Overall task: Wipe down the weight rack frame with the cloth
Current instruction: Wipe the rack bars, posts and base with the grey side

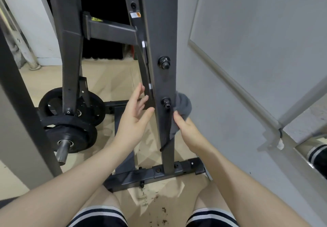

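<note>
Pinching the cloth [184,106] against the upright [163,78], seemingly: right-hand fingers [177,118].

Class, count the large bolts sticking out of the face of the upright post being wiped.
2: the upper bolt sits mid-post; the lower bolt is beside the cloth. Others may be hidden.

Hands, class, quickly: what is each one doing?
Left hand: open, fingers straight beside the upright.
Right hand: holding the grey cloth against it.
</note>
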Motion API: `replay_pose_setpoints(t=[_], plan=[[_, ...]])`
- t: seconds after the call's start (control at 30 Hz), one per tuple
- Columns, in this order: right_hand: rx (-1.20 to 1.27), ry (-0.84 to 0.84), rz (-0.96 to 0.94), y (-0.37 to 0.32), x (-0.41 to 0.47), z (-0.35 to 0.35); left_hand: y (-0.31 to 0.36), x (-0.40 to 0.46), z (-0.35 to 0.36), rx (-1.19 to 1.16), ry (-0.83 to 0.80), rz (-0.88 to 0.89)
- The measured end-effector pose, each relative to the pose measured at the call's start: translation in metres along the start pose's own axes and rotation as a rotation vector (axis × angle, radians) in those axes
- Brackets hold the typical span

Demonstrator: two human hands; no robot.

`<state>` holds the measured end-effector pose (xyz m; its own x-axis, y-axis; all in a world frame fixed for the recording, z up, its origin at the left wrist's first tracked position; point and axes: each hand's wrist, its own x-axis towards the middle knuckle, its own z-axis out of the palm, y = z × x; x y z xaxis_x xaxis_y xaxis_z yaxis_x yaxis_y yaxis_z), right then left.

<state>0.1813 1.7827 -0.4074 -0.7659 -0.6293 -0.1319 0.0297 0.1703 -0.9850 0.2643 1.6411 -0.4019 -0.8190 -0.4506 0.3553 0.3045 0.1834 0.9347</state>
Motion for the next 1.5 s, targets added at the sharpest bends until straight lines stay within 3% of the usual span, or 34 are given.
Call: replay_pose_setpoints(t=[0.1, 0.2, 0.3, 0.43, 0.63, 0.8, 0.97, 1.13, 1.37, 1.5], plan=[[-0.137, -0.053, 0.021, 0.022, 0.004, -0.001, -0.025, -0.015, 0.001, 0.082, 0.014, -0.097], [-0.175, -0.02, -0.141, -0.001, 0.01, 0.004, -0.039, -0.02, 0.002, 0.056, 0.003, -0.205], [-0.133, -0.015, -0.249, -0.01, 0.014, 0.008, -0.039, -0.018, 0.006, 0.04, -0.034, -0.192], [-0.113, 0.152, -0.25, 0.014, 0.013, 0.011, -0.04, -0.012, 0.013, 0.068, -0.028, -0.15], [0.083, 0.322, -0.496, 0.002, 0.013, 0.017, -0.035, -0.01, 0.008, -0.074, -0.013, -0.193], [-0.255, 0.384, -0.597, 0.011, 0.021, 0.024, -0.035, -0.011, 0.009, -0.058, -0.035, -0.187], [-0.236, 0.233, -0.564, 0.026, 0.027, 0.021, -0.029, -0.011, 0.012, -0.07, -0.028, -0.235], [-0.167, 0.301, -0.584, 0.014, 0.03, 0.029, -0.03, -0.012, 0.014, -0.088, -0.022, -0.241], [-0.124, 0.258, -0.362, 0.053, 0.025, 0.025, -0.036, -0.013, 0.011, -0.097, -0.078, -0.211], [-0.059, 0.316, -0.484, 0.026, 0.025, 0.026, -0.036, -0.016, 0.012, -0.116, -0.062, -0.211]])
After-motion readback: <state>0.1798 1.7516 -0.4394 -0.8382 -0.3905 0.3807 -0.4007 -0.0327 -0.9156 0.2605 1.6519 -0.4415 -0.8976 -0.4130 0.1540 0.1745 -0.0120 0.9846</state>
